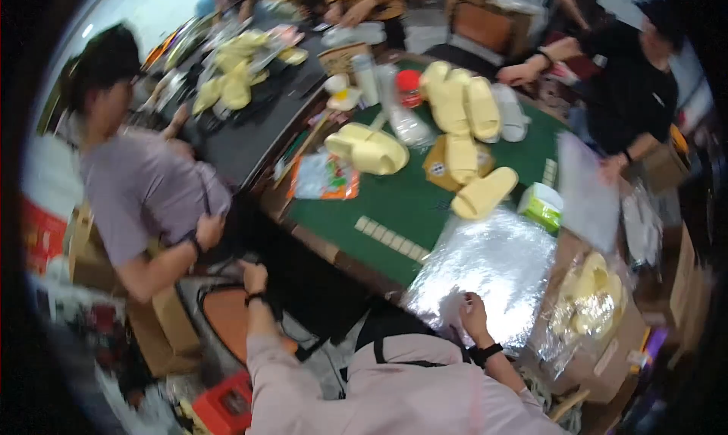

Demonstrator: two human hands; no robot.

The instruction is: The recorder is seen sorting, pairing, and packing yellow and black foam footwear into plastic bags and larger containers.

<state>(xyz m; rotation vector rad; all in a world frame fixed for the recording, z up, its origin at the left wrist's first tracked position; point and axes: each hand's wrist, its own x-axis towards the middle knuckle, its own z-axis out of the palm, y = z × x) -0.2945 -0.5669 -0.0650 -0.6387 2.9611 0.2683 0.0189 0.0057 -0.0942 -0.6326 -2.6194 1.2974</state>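
A bright silver film (504, 253) is spread over the near right corner of the green-topped table (334, 215), and its near part is reached by the right hand (473, 317). The fingers of that hand are bent over the film; whether any of it is pinched cannot be told through the blur. The left hand (254, 276) is held well apart, near the orange chair (221, 321), and its finger state cannot be told either. The film is probably best handled flat, by its edge and with a light touch, so that creasing is avoided and, if layers are stacked, only one is taken; steadying by the left hand would likely help. One film area is counted, its layers being indistinct. Beyond it, about five yellow slippers (485, 194) are made out in the central group, with what seems to be one pair of grey slippers (511, 115) beside them; farther left, an overlapping yellow pair (368, 148) is seen. One tissue pack (541, 206), one red-lidded jar (408, 90) and one orange-edged packet (324, 179) are also counted. At the right, one clear bag (588, 298) is filled with yellow slippers, their number being hidden by glare.
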